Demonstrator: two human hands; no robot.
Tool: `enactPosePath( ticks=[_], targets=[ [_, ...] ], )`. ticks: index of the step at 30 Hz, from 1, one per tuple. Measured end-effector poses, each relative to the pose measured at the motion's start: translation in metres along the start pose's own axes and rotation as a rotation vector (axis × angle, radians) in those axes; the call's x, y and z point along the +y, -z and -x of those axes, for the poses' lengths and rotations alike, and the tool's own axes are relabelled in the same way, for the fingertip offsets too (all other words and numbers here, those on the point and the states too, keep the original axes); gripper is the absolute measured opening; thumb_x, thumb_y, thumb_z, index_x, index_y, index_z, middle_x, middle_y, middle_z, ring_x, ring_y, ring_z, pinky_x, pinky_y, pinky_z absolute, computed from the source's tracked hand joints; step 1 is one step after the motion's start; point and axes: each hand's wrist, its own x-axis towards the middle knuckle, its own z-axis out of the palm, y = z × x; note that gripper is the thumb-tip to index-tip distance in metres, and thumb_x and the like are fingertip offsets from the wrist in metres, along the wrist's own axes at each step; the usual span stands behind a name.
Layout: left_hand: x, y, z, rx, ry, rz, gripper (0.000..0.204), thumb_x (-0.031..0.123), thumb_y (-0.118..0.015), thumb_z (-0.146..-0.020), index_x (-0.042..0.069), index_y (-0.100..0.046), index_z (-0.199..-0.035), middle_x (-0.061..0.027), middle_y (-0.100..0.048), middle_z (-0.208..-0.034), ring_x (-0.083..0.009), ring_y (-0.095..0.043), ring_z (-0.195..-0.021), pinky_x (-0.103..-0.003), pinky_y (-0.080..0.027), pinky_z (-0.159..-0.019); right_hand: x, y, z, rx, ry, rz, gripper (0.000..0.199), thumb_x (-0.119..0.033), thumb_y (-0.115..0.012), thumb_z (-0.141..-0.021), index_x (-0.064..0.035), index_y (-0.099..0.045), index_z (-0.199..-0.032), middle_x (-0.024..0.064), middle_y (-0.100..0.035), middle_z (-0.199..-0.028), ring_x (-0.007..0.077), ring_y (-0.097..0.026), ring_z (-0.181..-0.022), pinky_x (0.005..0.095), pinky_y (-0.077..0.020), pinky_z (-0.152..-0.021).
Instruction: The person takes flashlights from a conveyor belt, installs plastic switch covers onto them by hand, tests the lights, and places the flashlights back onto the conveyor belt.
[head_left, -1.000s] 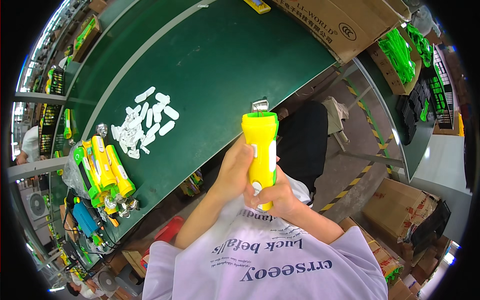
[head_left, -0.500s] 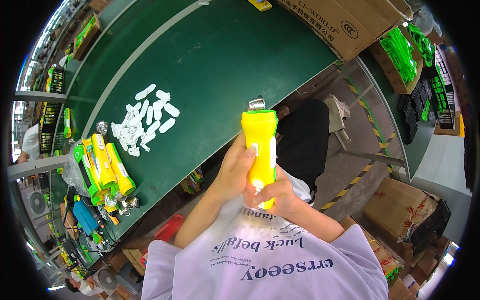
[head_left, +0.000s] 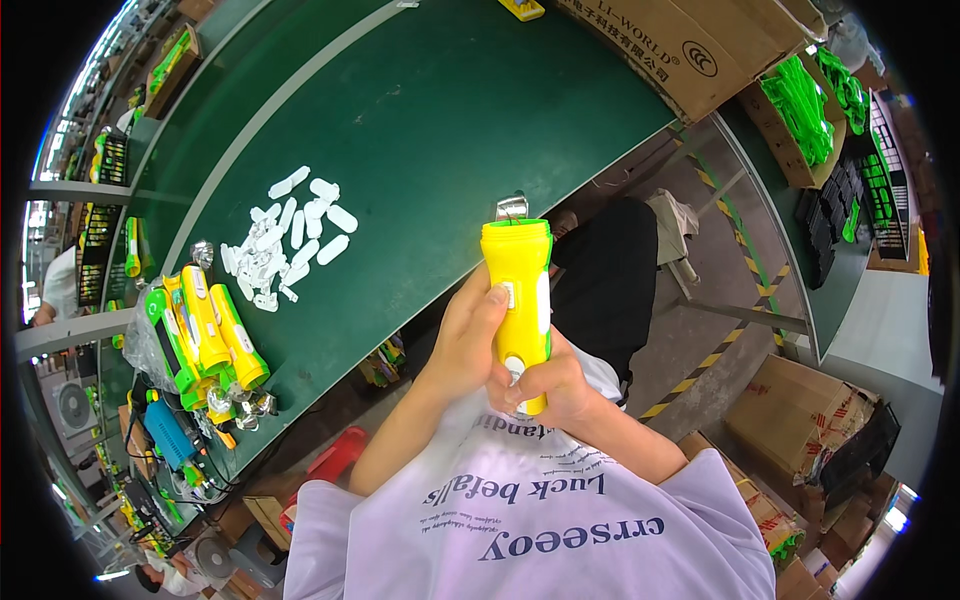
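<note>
A yellow flashlight body [head_left: 518, 262] with green and white side parts stands lengthwise between my hands, above the table's near edge. My left hand [head_left: 465, 338] wraps its left side, the thumb lying beside a white switch [head_left: 509, 296]. My right hand [head_left: 560, 384] grips the lower end from the right, its thumb close to a small white round part [head_left: 515, 366]. A shiny reflector head [head_left: 512, 207] sits beyond the body's open far end, apparently attached by a thin wire.
White plastic pieces [head_left: 290, 240] lie loosely piled on the green table [head_left: 420, 130]. More yellow-green flashlight bodies [head_left: 205, 325] with loose reflectors are heaped at the left, near a blue box-shaped device [head_left: 170, 436]. A large cardboard box [head_left: 690, 60] stands at the far right.
The bright glow at the flashlight's lower end and on the shirt has gone out, and the white round part shows plainly. Both hands keep their grip, with barely any shift.
</note>
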Motion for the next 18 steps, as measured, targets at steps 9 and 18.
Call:
enactPosePath(
  ticks=[9, 18],
  targets=[
    [0.034, 0.054, 0.017, 0.480, -0.585, -0.533, 0.047, 0.018, -0.070, -0.079, -0.002, -0.055, -0.119, -0.0136, -0.062, -0.112, -0.0214, -0.060, -0.098, -0.034, -0.049, -0.081, -0.046, -0.006, -0.009, 0.127, 0.099, 1.435, 0.043, -0.001, -0.066, -0.061, 0.0002, -0.051, -0.102, 0.0158, -0.064, -0.079, 0.0318, -0.063, -0.067, 0.0385, -0.0473, -0.060],
    [0.078, 0.058, 0.023, -0.036, -0.556, -1.403, 0.068, 0.044, -0.081, -0.071, 0.001, -0.061, -0.120, -0.0173, -0.066, -0.114, -0.0357, -0.063, -0.105, -0.046, -0.049, -0.091, -0.069, -0.033, -0.027, -0.129, 0.599, 2.413, 0.038, -0.004, -0.069, -0.067, -0.0070, -0.056, -0.102, 0.0070, -0.062, -0.082, 0.0255, -0.064, -0.080, 0.0385, -0.0492, -0.067]
  ],
)
